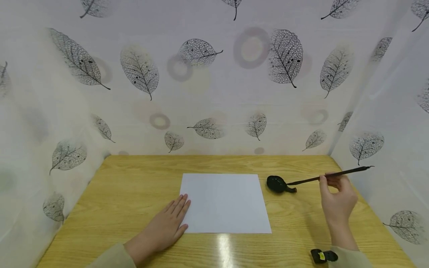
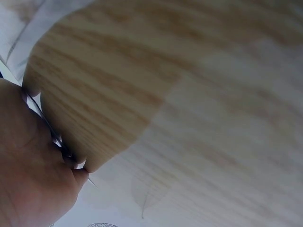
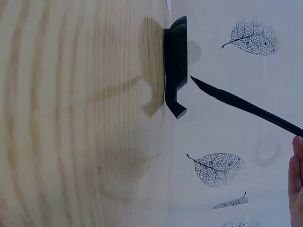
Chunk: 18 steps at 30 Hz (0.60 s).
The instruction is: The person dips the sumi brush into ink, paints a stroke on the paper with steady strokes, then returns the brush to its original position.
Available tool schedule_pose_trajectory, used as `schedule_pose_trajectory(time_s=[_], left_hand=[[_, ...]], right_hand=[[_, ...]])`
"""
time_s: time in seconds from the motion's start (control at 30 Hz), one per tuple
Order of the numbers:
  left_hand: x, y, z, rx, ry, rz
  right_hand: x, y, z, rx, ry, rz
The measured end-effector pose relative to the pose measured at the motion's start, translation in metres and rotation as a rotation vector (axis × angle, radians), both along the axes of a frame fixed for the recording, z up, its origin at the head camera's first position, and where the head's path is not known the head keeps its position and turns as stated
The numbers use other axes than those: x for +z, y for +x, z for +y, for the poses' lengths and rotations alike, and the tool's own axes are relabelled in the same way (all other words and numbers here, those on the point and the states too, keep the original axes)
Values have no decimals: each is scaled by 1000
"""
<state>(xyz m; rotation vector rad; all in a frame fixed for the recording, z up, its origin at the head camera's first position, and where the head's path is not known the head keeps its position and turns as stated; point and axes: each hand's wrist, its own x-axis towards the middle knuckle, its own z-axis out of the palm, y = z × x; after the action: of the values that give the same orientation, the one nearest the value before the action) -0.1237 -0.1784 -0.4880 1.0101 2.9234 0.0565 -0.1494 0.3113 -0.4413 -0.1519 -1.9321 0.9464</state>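
Holds in the right hand (image 1: pixel 338 201) a dark brush (image 1: pixel 305 181), pinched between thumb and fingers at about the middle of its shaft. Points the tip to the left and a little downward, to the black dish (image 1: pixel 276 184), near the place where its short handle begins. Leaves only a small gap above the dish rim, as can be seen from the right wrist view. Rests the left hand (image 1: pixel 165 225) on the left edge of the white paper (image 1: pixel 224 203), near the lower left corner, with straight fingers and without grasping anything. Has the paper lying flat on the wooden table (image 1: pixel 134 178), between both hands, and the dish to the right of it, near its upper right corner. Wears pale sleeves (image 1: pixel 115 257), and a black strap (image 1: pixel 323 256) with a yellow spot at the right wrist. Faces a pale cloth (image 1: pixel 214 93) printed with leaves, behind the table.
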Motion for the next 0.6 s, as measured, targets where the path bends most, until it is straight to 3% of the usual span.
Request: schedule_pose_trajectory(time_s=[0.3,0.6], left_hand=[[2,0,1,4,3,-15],[1,0,1,11,4,-27]], right_hand=[[-1,0,-1,-5,34,-25],[1,1,3,11,-15,46]])
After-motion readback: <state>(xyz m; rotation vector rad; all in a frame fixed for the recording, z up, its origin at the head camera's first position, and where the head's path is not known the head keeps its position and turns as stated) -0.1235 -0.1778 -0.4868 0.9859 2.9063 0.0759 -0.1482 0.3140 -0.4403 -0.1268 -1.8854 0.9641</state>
